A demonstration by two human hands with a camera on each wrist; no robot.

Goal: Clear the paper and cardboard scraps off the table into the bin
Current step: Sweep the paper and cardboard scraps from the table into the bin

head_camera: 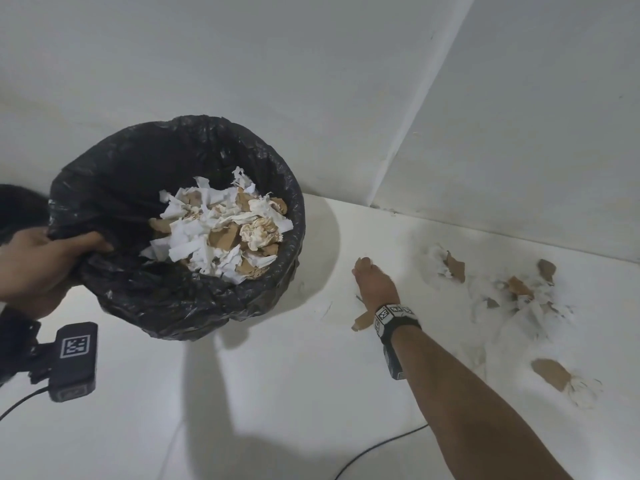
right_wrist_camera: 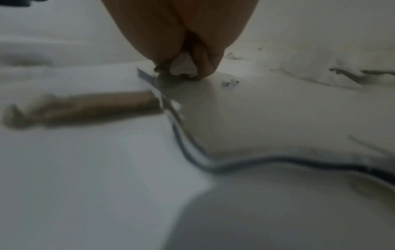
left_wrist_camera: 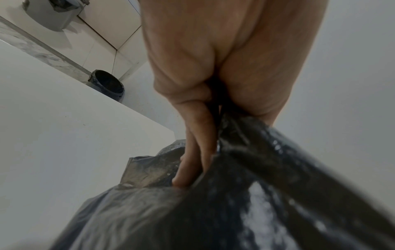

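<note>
A bin lined with a black bag (head_camera: 173, 209) is tilted toward me at the table's left edge, and white paper and brown cardboard scraps (head_camera: 221, 233) fill it. My left hand (head_camera: 45, 261) grips the bag's rim (left_wrist_camera: 245, 135). My right hand (head_camera: 370, 278) is down on the white table (head_camera: 277, 375), fingers curled round a wad of white paper scraps (right_wrist_camera: 183, 66). A brown cardboard piece (head_camera: 362, 320) lies beside that wrist. More scraps (head_camera: 519, 292) are scattered to the right, with another cardboard piece (head_camera: 550, 374) nearer me.
White walls meet in a corner (head_camera: 377, 199) behind the table. A thin dark cable (head_camera: 381, 445) runs across the table near my right forearm. A second black-lined bin (left_wrist_camera: 109, 84) stands on the floor beyond the table edge.
</note>
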